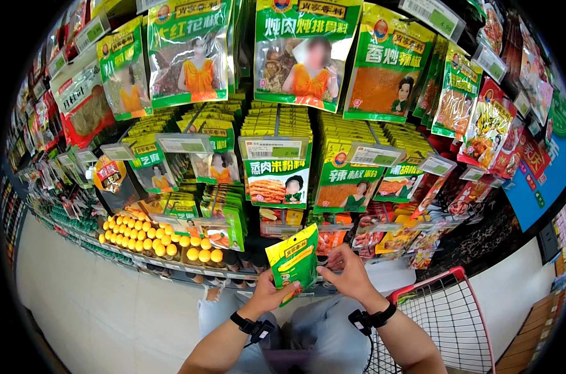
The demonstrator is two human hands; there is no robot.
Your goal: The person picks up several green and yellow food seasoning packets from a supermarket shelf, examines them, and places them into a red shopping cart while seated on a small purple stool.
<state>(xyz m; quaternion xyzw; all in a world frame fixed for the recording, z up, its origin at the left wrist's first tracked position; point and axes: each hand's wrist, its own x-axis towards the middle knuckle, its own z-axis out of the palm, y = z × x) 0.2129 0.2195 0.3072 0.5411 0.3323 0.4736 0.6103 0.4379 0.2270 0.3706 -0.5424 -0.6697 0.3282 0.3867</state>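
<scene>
My left hand (pixel 274 292) grips the lower part of a green and yellow seasoning packet (pixel 294 266), with the thumb on its face. The packet leans slightly and bears writing and small pictures. Close by its right edge is my right hand (pixel 348 271), fingers apart and curled. Its thumb tip lies at the packet's edge, and I cannot tell whether they touch. Just beyond the hands, a packet of steamed-meat rice flour (pixel 277 183) hangs at the front of its row. A chilli powder packet (pixel 344 187) hangs to the right of it.
Price-tag holders (pixel 276 148) stick out from the hanging rows. Larger spice bags (pixel 306 56) hang higher up. Yellow-capped bottles (pixel 159 238) stand on a low shelf to the left. A wire shopping cart (pixel 437 318) with a red handle stands at my right, on the tiled floor (pixel 86 290).
</scene>
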